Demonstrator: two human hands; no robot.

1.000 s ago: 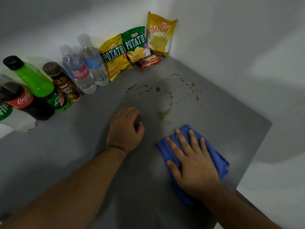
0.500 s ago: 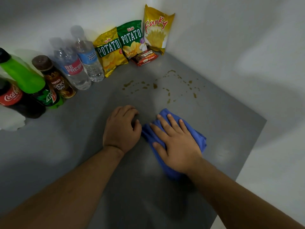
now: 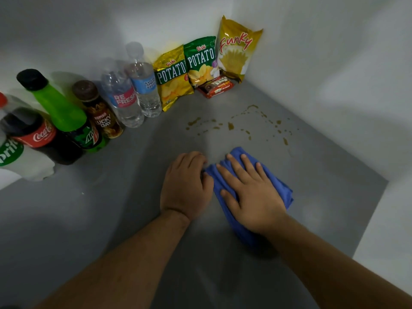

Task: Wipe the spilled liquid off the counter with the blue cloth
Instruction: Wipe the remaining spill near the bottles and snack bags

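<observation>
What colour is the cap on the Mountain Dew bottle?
Black; the cap shows best in the head view.

A grey counter [image 3: 89, 219] fills a corner where a white back wall [image 3: 66, 23] meets a white right wall [image 3: 323, 63]. Past the counter's right edge lies a paler white surface [image 3: 388, 230], and it cannot be told what it is. A row of drink bottles [image 3: 124, 99] stands along the back wall and snack bags [image 3: 200, 61] lean upright in the corner itself, under dim, soft light that throws blurred grey shadows on both walls and a faint sheen on the counter's right part.
</observation>
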